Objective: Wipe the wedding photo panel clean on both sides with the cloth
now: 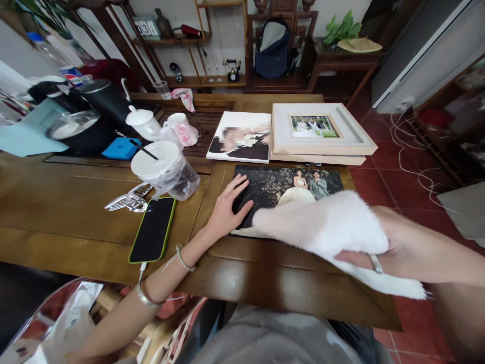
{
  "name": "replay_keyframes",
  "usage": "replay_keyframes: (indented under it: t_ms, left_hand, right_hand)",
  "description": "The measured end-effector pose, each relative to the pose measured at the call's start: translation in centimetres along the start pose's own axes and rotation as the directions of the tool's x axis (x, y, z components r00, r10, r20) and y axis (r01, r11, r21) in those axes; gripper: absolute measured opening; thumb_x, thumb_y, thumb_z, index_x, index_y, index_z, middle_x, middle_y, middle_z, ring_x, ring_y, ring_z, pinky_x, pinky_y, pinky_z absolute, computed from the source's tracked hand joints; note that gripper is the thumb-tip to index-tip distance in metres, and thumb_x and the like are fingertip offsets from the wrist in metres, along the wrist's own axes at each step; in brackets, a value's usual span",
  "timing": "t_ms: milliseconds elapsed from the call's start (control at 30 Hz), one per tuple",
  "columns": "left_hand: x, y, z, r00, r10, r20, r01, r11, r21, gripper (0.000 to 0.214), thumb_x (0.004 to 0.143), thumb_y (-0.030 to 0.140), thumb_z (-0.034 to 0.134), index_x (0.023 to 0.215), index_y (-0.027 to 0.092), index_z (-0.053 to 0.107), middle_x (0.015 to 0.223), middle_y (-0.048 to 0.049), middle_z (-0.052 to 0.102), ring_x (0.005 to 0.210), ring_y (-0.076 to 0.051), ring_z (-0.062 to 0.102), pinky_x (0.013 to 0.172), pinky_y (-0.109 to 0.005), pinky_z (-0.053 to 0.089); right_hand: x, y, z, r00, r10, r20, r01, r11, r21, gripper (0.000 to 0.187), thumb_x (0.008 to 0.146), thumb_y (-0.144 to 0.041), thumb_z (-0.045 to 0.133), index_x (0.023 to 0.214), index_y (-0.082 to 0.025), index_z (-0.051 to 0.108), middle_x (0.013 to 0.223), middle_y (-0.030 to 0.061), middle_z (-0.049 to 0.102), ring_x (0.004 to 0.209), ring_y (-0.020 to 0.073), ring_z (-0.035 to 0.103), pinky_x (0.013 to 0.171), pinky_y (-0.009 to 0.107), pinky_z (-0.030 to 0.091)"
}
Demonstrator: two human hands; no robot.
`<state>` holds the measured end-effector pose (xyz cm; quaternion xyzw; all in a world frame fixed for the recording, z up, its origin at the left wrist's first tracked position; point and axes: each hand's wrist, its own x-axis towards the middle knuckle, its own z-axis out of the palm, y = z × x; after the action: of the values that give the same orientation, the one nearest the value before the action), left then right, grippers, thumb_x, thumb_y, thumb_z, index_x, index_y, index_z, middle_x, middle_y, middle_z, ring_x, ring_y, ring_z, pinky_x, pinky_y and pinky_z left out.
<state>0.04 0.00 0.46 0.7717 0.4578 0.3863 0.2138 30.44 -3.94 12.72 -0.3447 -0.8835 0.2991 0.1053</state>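
Note:
A dark wedding photo panel (261,187) lies flat near the front of the wooden table, a couple pictured on its right half. My left hand (229,207) rests on the panel's left end, fingers spread and holding nothing. In my right hand (371,247) is a fluffy white cloth (337,222), gripped above the panel's right part. The cloth covers the lower right of the picture and hides most of my right fingers. Whether its loose end touches the panel I cannot tell.
Behind the panel lie a white-edged photo print (240,136) and a stacked pale picture frame (322,146). To the left are a phone (153,230) on a cable, a lidded drink cup (166,167) in plastic, a white teapot (144,124) and a dark pot (81,136).

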Motion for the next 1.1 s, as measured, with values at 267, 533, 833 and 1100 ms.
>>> replay_keyframes:
  t_ms: [267,533,833,1100]
  left_hand:
    - [0.0,-0.4,0.1,1.000,0.003,0.021,-0.004,0.999,0.046,0.050,0.086,0.027,0.058,0.133,0.013,0.050,0.144,-0.0151,0.044,0.138,-0.025,0.035,0.113,-0.047,0.031]
    - [0.2,-0.3,0.1,1.000,-0.012,0.020,0.011,0.998,0.064,0.050,0.085,0.032,0.061,0.131,0.015,0.051,0.143,-0.0143,0.045,0.138,-0.025,0.036,0.112,-0.048,0.033]
    - [0.2,-0.4,0.1,1.000,-0.006,0.014,0.005,0.999,0.049,0.049,0.085,0.034,0.061,0.132,0.020,0.051,0.143,-0.0126,0.046,0.137,-0.026,0.036,0.111,-0.051,0.033]
    - [0.2,-0.1,0.1,0.999,-0.037,0.031,0.035,0.998,0.048,0.050,0.086,0.034,0.060,0.132,0.018,0.051,0.144,-0.0128,0.045,0.138,-0.025,0.035,0.113,-0.049,0.031]
  right_hand:
    - [-1.8,2.6,-2.2,0.805,-0.191,-0.562,-0.356,0.601,-0.715,0.015,0.078,-0.024,0.047,0.089,-0.016,0.054,0.075,0.0061,0.058,0.064,0.0160,0.054,0.056,0.025,0.039]
    - [0.9,7.3,0.2,0.932,-0.160,-0.325,-0.190,0.547,-0.815,0.011,0.071,-0.010,0.047,0.078,-0.016,0.052,0.093,0.0139,0.063,0.074,0.0220,0.058,0.059,0.030,0.040]
    - [2.3,9.1,2.1,0.981,0.010,-0.192,-0.128,0.778,-0.615,0.020,0.069,-0.005,0.043,0.085,-0.017,0.048,0.143,0.0178,0.040,0.140,0.0375,0.025,0.105,0.065,0.027]
    - [0.0,5.0,2.3,0.978,0.176,-0.115,-0.210,0.803,-0.558,0.022,0.071,-0.005,0.039,0.088,-0.017,0.048,0.136,0.0191,0.045,0.118,0.0362,0.052,0.078,0.046,0.052]
